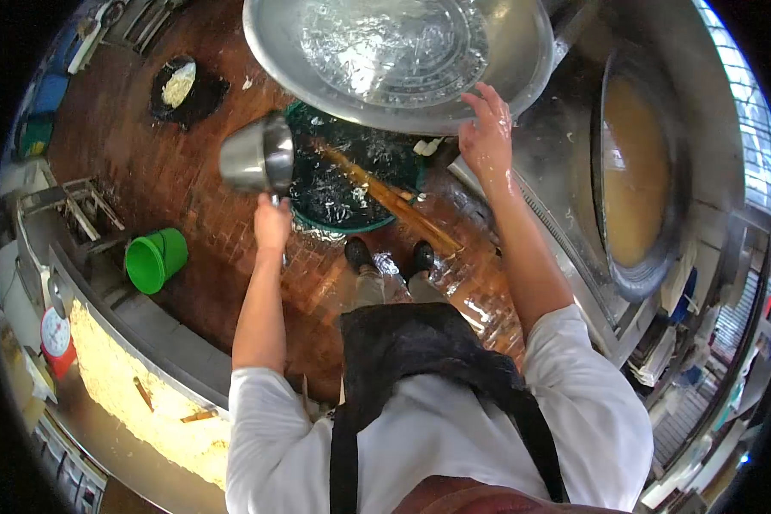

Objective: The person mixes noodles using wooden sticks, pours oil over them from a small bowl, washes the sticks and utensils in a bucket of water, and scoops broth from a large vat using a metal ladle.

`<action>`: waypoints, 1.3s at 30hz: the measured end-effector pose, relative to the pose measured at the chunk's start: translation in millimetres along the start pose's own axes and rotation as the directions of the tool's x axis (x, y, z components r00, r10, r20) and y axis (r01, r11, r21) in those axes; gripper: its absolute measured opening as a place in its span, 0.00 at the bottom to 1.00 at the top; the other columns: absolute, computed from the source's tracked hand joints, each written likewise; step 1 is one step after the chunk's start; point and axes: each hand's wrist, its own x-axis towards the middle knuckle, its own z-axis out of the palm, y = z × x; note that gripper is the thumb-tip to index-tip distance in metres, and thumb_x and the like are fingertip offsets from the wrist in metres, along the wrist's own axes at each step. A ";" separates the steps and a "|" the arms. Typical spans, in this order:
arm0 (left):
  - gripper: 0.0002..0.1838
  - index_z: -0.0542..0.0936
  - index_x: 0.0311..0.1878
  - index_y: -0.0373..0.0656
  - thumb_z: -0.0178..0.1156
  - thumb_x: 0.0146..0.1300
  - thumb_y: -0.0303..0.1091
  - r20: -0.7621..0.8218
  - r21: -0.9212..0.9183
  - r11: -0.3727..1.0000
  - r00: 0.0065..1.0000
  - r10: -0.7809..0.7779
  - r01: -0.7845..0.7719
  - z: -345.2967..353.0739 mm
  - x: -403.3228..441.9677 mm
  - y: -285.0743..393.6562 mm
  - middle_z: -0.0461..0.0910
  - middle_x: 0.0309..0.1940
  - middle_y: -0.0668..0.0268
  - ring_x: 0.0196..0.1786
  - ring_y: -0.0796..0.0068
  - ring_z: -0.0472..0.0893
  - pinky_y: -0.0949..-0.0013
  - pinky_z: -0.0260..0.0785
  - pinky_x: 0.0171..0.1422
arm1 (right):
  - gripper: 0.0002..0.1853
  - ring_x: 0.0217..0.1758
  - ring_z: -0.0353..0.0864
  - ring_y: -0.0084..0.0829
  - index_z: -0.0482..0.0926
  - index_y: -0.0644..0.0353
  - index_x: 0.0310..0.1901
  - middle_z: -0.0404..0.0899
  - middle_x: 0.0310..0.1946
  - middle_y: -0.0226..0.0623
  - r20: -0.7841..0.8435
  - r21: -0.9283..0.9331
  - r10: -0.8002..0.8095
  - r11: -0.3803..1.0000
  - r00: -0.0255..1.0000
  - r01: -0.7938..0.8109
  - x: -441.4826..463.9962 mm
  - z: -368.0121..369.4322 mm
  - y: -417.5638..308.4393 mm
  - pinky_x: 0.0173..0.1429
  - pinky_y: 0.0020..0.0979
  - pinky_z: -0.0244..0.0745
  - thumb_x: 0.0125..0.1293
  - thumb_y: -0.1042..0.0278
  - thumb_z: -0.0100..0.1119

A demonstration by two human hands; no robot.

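Note:
My left hand (272,224) is closed round the handle of a metal dipper (255,157), a deep pot tilted on its side. The dipper hangs beside a dark green tub (351,221) of water on the floor, overlapping its left edge. A wooden pole (394,204) slants across that tub. My right hand (488,133) is wet, its fingers stretched out at the front rim of a wide metal basin (385,110). I cannot tell whether the fingers touch the rim. Clear water ripples inside the basin.
A big wok-like pan (612,171) of cloudy tan liquid sits at right. On the wet brick floor stand a green bucket (156,260) and a dark container (173,90) with pale contents. A counter at lower left carries yellowish crumbly material (137,394) and a red scale (58,343).

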 end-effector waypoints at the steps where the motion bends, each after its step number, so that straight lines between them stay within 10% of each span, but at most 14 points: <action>1: 0.21 0.73 0.52 0.35 0.63 0.64 0.40 0.025 0.027 0.999 1.000 0.016 -0.017 10.5 0.5 2.0 0.80 0.44 0.37 0.50 0.36 0.79 0.44 0.71 0.54 | 0.25 0.69 0.67 0.50 0.79 0.55 0.56 0.71 0.65 0.44 0.003 0.021 -0.026 0.999 1.000 0.026 1.3 -0.2 -9.4 0.72 0.48 0.61 0.53 0.80 0.56; 13: 0.23 0.72 0.59 0.37 0.55 0.70 0.46 0.187 0.007 1.000 0.982 -0.015 0.014 149.7 59.0 23.9 0.78 0.47 0.36 0.53 0.42 0.81 0.49 0.73 0.58 | 0.23 0.65 0.71 0.51 0.80 0.55 0.52 0.73 0.62 0.45 0.114 0.087 0.036 0.995 0.993 -0.047 -42.5 -27.6 0.8 0.68 0.47 0.67 0.53 0.81 0.55; 17: 0.29 0.69 0.62 0.28 0.44 0.76 0.49 0.547 0.176 0.970 0.836 0.046 -0.169 170.7 70.8 35.5 0.72 0.59 0.35 0.56 0.42 0.79 0.50 0.73 0.59 | 0.22 0.65 0.71 0.51 0.81 0.54 0.51 0.73 0.62 0.45 0.130 0.105 0.074 0.991 0.989 -0.088 -57.9 -32.4 8.5 0.68 0.47 0.67 0.53 0.82 0.56; 21: 0.28 0.67 0.64 0.29 0.44 0.76 0.47 0.455 0.250 0.966 0.888 -0.062 -0.061 190.9 64.0 54.4 0.79 0.53 0.41 0.55 0.47 0.81 0.51 0.74 0.60 | 0.23 0.65 0.71 0.51 0.81 0.54 0.51 0.73 0.63 0.45 0.127 0.078 0.107 0.990 0.986 -0.118 -63.2 -35.6 10.9 0.68 0.47 0.67 0.53 0.83 0.55; 25: 0.25 0.71 0.63 0.29 0.53 0.73 0.41 0.669 0.242 0.969 0.715 -0.205 0.052 293.8 103.7 6.1 0.83 0.47 0.45 0.44 0.53 0.85 0.60 0.80 0.46 | 0.23 0.65 0.71 0.51 0.81 0.55 0.52 0.73 0.62 0.45 0.128 0.066 0.098 0.992 0.987 -0.107 -69.9 -33.7 16.4 0.69 0.46 0.67 0.52 0.84 0.55; 27: 0.22 0.75 0.58 0.29 0.57 0.71 0.39 0.757 0.324 0.848 0.653 0.034 -0.420 304.9 106.1 -4.9 0.84 0.43 0.46 0.38 0.55 0.86 0.60 0.79 0.38 | 0.23 0.65 0.71 0.51 0.81 0.56 0.52 0.73 0.63 0.46 0.137 0.039 0.089 0.995 0.987 -0.095 -73.3 -34.3 19.8 0.69 0.46 0.66 0.53 0.84 0.55; 33: 0.15 0.77 0.46 0.30 0.64 0.62 0.31 0.814 -0.104 0.985 0.580 0.003 0.140 272.1 105.6 -34.3 0.82 0.28 0.56 0.21 0.66 0.81 0.59 0.74 0.24 | 0.21 0.66 0.71 0.51 0.81 0.57 0.51 0.73 0.63 0.46 0.155 0.017 0.125 0.991 0.980 -0.130 -80.2 -33.5 25.4 0.69 0.46 0.66 0.54 0.83 0.55; 35: 0.12 0.76 0.44 0.32 0.64 0.62 0.30 0.758 -0.285 0.824 0.641 -0.118 0.489 234.0 68.1 -26.3 0.79 0.23 0.61 0.17 0.68 0.77 0.59 0.72 0.22 | 0.20 0.66 0.71 0.50 0.81 0.57 0.50 0.73 0.62 0.46 0.141 0.044 0.135 0.989 0.981 -0.143 -78.0 -27.5 23.3 0.69 0.46 0.66 0.55 0.83 0.55; 39: 0.12 0.70 0.42 0.38 0.64 0.61 0.27 0.696 -0.609 0.567 0.717 0.046 0.555 154.0 -2.6 -5.7 0.71 0.18 0.68 0.13 0.75 0.70 0.70 0.62 0.15 | 0.19 0.65 0.72 0.49 0.81 0.57 0.50 0.75 0.60 0.45 0.118 0.134 0.084 0.986 0.989 -0.099 -52.2 -13.4 -4.9 0.69 0.46 0.67 0.55 0.82 0.56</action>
